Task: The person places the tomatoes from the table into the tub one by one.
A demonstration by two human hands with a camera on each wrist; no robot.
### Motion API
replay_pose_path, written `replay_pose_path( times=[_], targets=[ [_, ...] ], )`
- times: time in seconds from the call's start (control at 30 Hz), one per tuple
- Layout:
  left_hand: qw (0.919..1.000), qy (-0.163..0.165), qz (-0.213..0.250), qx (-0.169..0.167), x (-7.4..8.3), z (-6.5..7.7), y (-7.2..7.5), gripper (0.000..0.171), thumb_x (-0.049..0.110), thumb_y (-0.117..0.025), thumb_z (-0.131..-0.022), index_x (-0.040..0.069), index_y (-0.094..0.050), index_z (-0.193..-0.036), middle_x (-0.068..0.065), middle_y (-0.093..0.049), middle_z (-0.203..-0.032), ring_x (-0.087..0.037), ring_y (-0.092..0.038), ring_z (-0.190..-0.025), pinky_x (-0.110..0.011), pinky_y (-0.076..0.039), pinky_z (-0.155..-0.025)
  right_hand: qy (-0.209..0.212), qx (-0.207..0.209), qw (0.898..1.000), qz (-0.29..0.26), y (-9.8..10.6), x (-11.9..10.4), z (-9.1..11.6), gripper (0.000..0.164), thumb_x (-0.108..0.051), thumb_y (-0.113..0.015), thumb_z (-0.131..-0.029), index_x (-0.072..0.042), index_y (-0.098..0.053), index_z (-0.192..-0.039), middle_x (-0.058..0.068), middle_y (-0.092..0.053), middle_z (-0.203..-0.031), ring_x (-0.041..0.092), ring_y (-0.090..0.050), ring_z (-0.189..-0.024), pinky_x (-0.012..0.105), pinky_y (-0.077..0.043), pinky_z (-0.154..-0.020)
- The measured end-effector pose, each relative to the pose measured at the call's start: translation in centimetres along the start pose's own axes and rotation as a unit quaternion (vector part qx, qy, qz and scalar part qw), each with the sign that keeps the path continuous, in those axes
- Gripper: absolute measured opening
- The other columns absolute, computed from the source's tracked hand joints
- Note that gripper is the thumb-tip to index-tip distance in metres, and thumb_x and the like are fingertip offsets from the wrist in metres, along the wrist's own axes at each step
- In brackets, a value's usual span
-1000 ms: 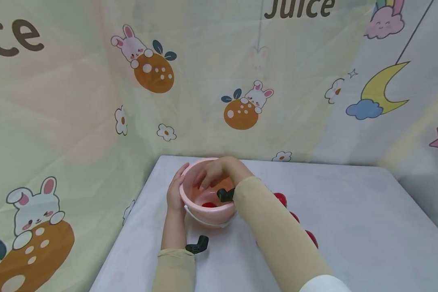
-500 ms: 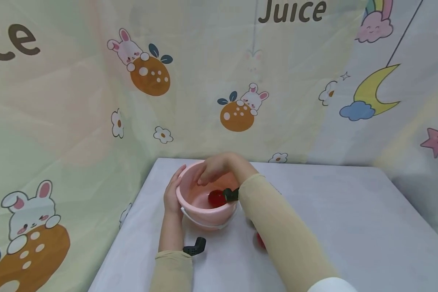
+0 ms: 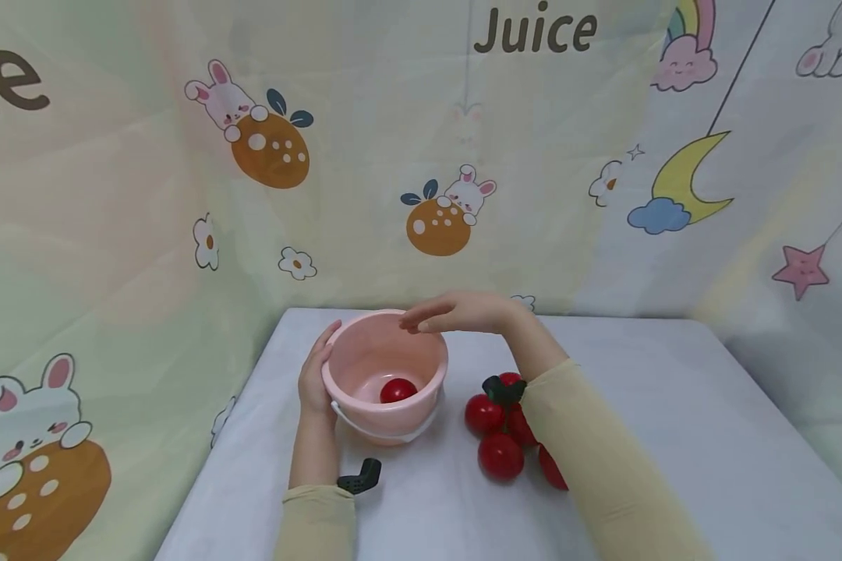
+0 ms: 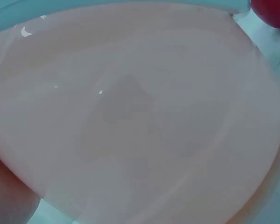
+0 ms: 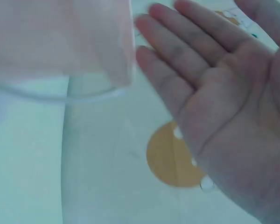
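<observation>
A pink bucket [image 3: 386, 421] with a white handle [image 3: 386, 436] stands upright on the white table. At its bottom lies one shiny red round fruit [image 3: 398, 389]. My left hand [image 3: 316, 379] rests along the bucket's left side, fingers stretched up to the rim. In the left wrist view the bucket's wall [image 4: 140, 116] takes up most of the picture. Above the bucket's far right rim is my right hand [image 3: 463, 312], fingers extended and holding nothing. The right wrist view shows its bare palm [image 5: 224, 98] beside the bucket [image 5: 60, 37].
Several more shiny red round fruits [image 3: 501, 456] lie grouped right of the bucket, some partly hidden by the right forearm. Printed cloth walls [image 3: 365, 156] rise behind the table [image 3: 645, 405] and at both sides.
My right hand has lifted from inside the bucket to its right rim and its fingers have straightened. The fruit inside and the group at right now show more fully. The left hand stays on the bucket.
</observation>
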State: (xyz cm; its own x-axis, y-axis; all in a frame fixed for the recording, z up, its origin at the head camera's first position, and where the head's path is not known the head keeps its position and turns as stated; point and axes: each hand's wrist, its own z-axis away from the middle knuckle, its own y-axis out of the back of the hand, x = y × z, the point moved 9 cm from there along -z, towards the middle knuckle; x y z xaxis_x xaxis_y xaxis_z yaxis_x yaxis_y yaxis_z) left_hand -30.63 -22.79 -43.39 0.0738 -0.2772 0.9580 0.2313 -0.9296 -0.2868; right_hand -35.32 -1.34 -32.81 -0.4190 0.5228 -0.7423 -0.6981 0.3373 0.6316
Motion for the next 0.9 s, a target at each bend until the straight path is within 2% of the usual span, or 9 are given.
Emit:
replay_pose_path(
  times=[0.1,0.27,0.43,0.53,0.67,0.9],
  targets=[
    [1.0,-0.001,0.006,0.0,0.0,0.1,0.1,0.04,0.036,-0.035,-0.104,0.039,-0.053,-0.139,0.015,-0.048,-0.149,-0.01,-0.042,-0.139,-0.043,-0.037,-0.117,0.02,0.061,0.997,-0.04,0.5,1.1,2.4,0.045,-0.041,-0.059,-0.096,-0.034,-0.055,-0.14,-0.007,-0.057,-0.142,0.014,-0.049,-0.135,0.05,-0.043,-0.11],
    [0.9999,0.002,0.011,-0.006,0.1,0.2,-0.1,0.04,0.036,-0.034,-0.104,0.038,-0.052,-0.14,0.013,-0.047,-0.15,-0.011,-0.043,-0.138,-0.041,-0.038,-0.116,0.012,0.153,0.984,-0.086,0.6,4.3,7.6,0.053,-0.044,-0.061,-0.095,-0.035,-0.047,-0.145,-0.006,-0.05,-0.148,0.02,-0.046,-0.139,0.051,-0.043,-0.11],
    [0.9997,0.002,0.022,-0.012,0.3,0.4,-0.2,0.042,0.033,-0.033,-0.103,0.037,-0.051,-0.141,0.01,-0.045,-0.152,-0.012,-0.043,-0.138,-0.041,-0.036,-0.117,0.005,0.214,0.972,-0.096,-0.3,7.6,12.9,0.057,-0.038,-0.061,-0.096,-0.034,-0.041,-0.149,-0.002,-0.045,-0.154,0.026,-0.041,-0.144,0.055,-0.042,-0.109],
    [0.9996,0.003,0.026,-0.009,0.2,0.3,0.0,0.042,0.034,-0.032,-0.104,0.038,-0.051,-0.141,0.011,-0.045,-0.152,-0.012,-0.043,-0.138,-0.041,-0.036,-0.117,0.004,0.229,0.969,-0.094,-1.6,9.3,15.5,0.061,-0.034,-0.062,-0.096,-0.03,-0.037,-0.152,0.002,-0.04,-0.157,0.031,-0.037,-0.146,0.053,-0.046,-0.107],
    [0.9995,0.001,0.029,-0.012,0.3,0.4,0.1,0.042,0.035,-0.033,-0.104,0.037,-0.051,-0.141,0.011,-0.045,-0.152,-0.011,-0.043,-0.138,-0.042,-0.035,-0.118,-0.031,0.249,0.964,-0.088,-3.8,11.9,18.2,0.067,-0.032,-0.065,-0.094,-0.029,-0.034,-0.153,0.003,-0.037,-0.159,0.032,-0.033,-0.147,0.047,-0.048,-0.105],
    [0.9989,-0.007,0.039,-0.025,0.7,0.8,-0.7,0.042,0.034,-0.034,-0.103,0.035,-0.051,-0.142,0.009,-0.047,-0.151,-0.014,-0.045,-0.138,-0.045,-0.035,-0.117,-0.092,0.232,0.961,-0.118,-8.3,16.1,20.3,0.081,-0.032,-0.072,-0.088,-0.023,-0.028,-0.156,0.01,-0.031,-0.161,0.042,-0.025,-0.148,0.061,-0.043,-0.106]
  ],
)
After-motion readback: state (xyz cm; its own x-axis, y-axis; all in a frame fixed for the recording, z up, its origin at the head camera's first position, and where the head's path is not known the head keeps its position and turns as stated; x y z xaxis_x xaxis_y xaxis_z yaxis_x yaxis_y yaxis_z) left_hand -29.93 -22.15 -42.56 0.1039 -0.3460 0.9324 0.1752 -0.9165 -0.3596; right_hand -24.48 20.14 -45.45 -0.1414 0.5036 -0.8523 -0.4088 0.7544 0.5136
